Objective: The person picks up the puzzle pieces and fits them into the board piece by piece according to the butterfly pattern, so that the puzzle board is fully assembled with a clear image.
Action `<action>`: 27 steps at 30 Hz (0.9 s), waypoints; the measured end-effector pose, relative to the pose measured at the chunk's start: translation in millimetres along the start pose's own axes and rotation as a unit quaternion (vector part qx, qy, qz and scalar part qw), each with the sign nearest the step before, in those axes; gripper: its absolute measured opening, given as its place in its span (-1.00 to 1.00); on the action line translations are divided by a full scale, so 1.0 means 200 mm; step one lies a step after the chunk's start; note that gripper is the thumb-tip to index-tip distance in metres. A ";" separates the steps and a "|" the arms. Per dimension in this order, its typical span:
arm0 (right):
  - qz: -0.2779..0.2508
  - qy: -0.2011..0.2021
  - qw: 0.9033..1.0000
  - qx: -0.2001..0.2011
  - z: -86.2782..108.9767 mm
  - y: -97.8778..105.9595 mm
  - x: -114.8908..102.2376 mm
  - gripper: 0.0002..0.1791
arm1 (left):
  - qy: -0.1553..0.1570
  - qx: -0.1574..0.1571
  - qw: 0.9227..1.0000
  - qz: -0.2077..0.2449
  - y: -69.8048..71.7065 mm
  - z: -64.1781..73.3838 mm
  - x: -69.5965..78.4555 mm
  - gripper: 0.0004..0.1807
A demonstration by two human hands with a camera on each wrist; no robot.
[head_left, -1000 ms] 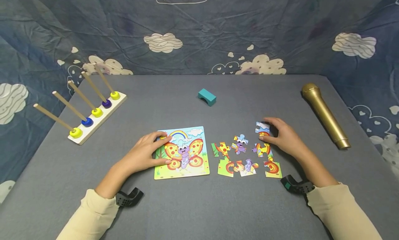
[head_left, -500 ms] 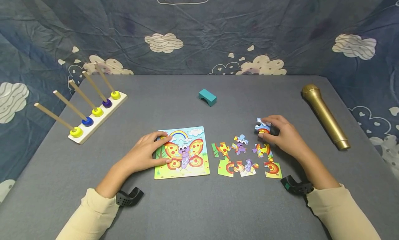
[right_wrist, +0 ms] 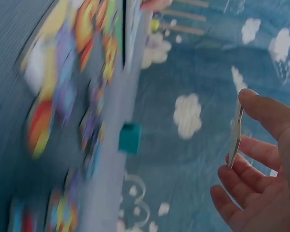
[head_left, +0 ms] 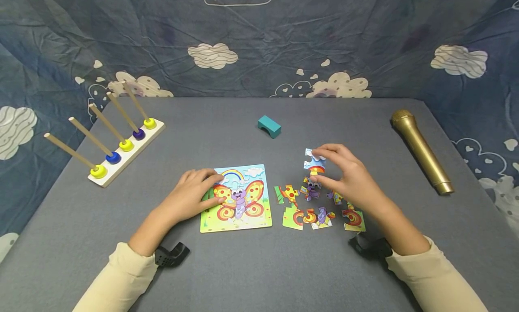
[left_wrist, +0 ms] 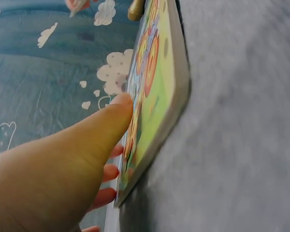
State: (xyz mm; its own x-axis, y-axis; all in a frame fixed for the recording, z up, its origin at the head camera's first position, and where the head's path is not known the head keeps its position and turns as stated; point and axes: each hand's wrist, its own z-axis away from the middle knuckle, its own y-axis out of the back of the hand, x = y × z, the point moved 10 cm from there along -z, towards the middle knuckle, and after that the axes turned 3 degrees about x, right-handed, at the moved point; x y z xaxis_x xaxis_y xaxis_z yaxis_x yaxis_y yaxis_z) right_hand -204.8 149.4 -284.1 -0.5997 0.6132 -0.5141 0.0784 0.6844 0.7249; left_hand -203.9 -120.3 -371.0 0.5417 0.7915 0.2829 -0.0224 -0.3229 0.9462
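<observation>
A square butterfly puzzle board (head_left: 259, 215) lies on the grey table. My left hand (head_left: 184, 198) rests on its left side, fingertips and thumb laid on the picture; in the left wrist view the thumb (left_wrist: 111, 118) lies across the board's face. Between thumb and fingertips, my right hand (head_left: 352, 179) pinches a puzzle piece (head_left: 315, 164) showing blue sky and a red-yellow band. That piece is raised off the table and seen edge-on in the right wrist view. Several loose pieces (head_left: 293, 218) lie right of the board, with a purple face piece (head_left: 311, 190) partly hidden below the right hand.
A peg stand (head_left: 115, 167) with five-in-a-row style pegs and yellow and blue rings stands at the left. A teal arch block (head_left: 269, 126) lies toward the back, and a gold microphone (head_left: 423, 152) at the right. Dark cloud-print cloth (head_left: 259, 73) hangs behind the table.
My right hand has lifted the sky piece off the table and carried it left, over the loose pieces. The left hand stays on the board, its thumb shifted slightly upward.
</observation>
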 end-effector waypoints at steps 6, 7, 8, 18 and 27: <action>-0.036 0.032 0.998 -0.030 -0.06 -0.14 -0.15 -0.41 | -0.017 0.014 1.000 -0.009 -0.01 -0.04 0.06 -0.35; -0.040 0.034 0.998 -0.037 -0.06 -0.18 -0.16 -0.40 | -0.025 0.014 1.000 -0.007 -0.02 -0.05 0.07 -0.34; -0.043 0.034 0.998 -0.043 -0.08 -0.21 -0.17 -0.40 | -0.033 0.011 0.999 -0.004 -0.03 -0.05 0.09 -0.34; -0.035 0.012 0.992 -0.119 -0.14 -0.53 -0.19 -0.43 | -0.042 -0.013 0.999 -0.002 -0.08 -0.05 0.12 -0.34; -0.012 -0.023 0.986 -0.167 -0.16 -0.71 -0.13 -0.45 | -0.047 -0.005 0.998 0.045 -0.07 -0.07 0.15 -0.33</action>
State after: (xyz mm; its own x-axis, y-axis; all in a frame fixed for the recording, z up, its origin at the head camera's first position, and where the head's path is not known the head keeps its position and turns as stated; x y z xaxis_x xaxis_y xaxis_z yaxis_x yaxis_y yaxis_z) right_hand -225.6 24.6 -359.5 -0.5603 0.6214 -0.5477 -0.2060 0.5359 0.8188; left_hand -199.2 -85.4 -374.0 0.6137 0.7070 0.3514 -0.0835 -0.3845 0.9193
